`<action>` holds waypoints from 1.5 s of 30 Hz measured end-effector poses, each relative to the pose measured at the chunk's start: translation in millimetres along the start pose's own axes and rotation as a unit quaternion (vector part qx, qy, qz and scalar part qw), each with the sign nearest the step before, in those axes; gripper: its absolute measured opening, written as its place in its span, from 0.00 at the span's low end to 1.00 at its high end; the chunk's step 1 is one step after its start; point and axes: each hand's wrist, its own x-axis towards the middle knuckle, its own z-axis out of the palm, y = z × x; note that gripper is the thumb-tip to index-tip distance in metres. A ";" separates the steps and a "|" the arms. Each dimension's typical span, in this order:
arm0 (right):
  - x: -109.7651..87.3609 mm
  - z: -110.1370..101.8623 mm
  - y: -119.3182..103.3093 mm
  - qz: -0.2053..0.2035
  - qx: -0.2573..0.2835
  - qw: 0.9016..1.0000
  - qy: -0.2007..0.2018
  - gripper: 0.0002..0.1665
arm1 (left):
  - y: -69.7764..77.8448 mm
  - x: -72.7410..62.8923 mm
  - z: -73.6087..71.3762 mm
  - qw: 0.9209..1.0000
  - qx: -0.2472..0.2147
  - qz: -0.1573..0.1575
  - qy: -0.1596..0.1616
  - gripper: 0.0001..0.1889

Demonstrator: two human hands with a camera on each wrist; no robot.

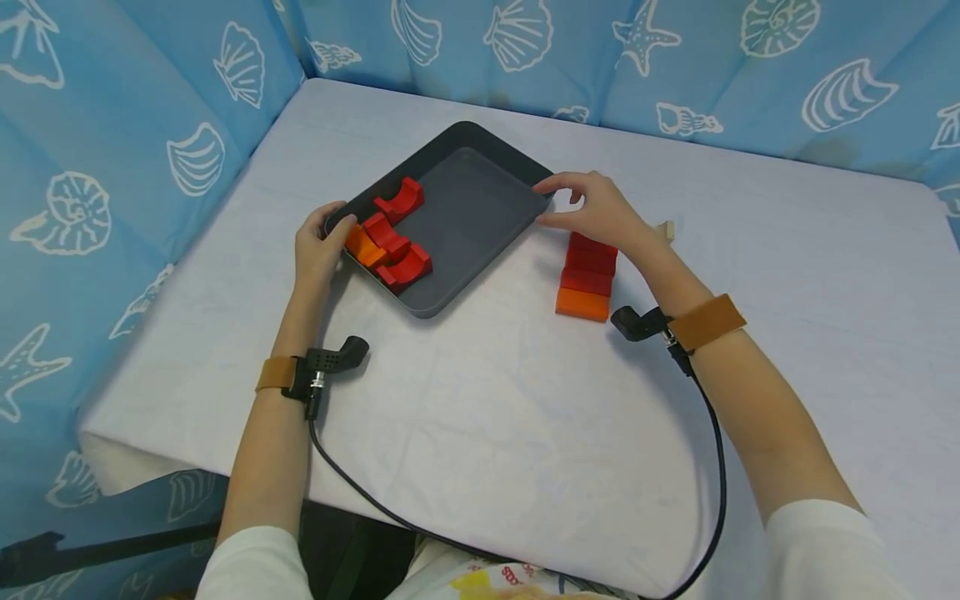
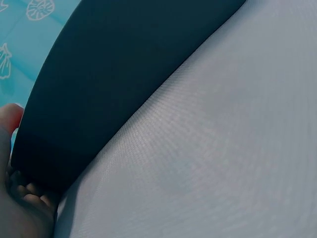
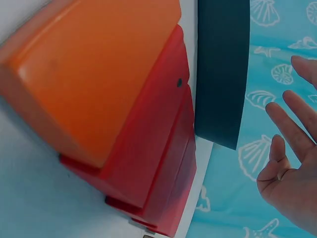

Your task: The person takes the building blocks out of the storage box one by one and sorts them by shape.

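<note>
A dark grey rectangular tray stands at an angle on the white-covered table. My left hand grips its left corner, thumb over the rim and fingertips below, as the left wrist view shows. Close to the tray's right corner, my right hand has its fingers spread and curved; in the right wrist view this hand appears apart from the tray wall. Several arched blocks lie at the tray's left end: red ones and an orange one.
Below my right hand, a row of red blocks and an orange block sits on the tablecloth. A small beige piece shows behind the right forearm. Blue shell-patterned curtains border the table; cables run from both wrist cameras.
</note>
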 end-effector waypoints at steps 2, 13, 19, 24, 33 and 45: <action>1.3 1.9 0.0 -0.005 0.000 1.000 -0.002 0.28 | 0.3 0.1 0.4 1.000 0.002 -0.002 0.000 0.22; 5.2 9.8 -0.8 -0.012 -0.001 1.000 -0.001 0.28 | 2.2 -1.0 1.5 1.000 -0.014 0.003 -0.010 0.22; 8.7 13.3 -3.0 -0.029 0.006 1.000 -0.003 0.27 | 2.4 -1.1 1.2 1.000 -0.008 -0.001 -0.010 0.22; 9.7 17.0 -5.3 -0.029 0.008 1.000 -0.005 0.27 | 2.6 -0.8 1.7 1.000 -0.016 0.004 -0.013 0.22; 14.2 28.0 -15.0 -0.045 0.036 0.998 -0.012 0.27 | 3.5 -1.0 0.1 1.000 -0.013 -0.001 -0.011 0.23; 26.5 51.8 -33.1 -0.069 0.038 0.996 -0.027 0.26 | 1.7 -0.6 -3.8 1.000 -0.025 0.005 -0.009 0.22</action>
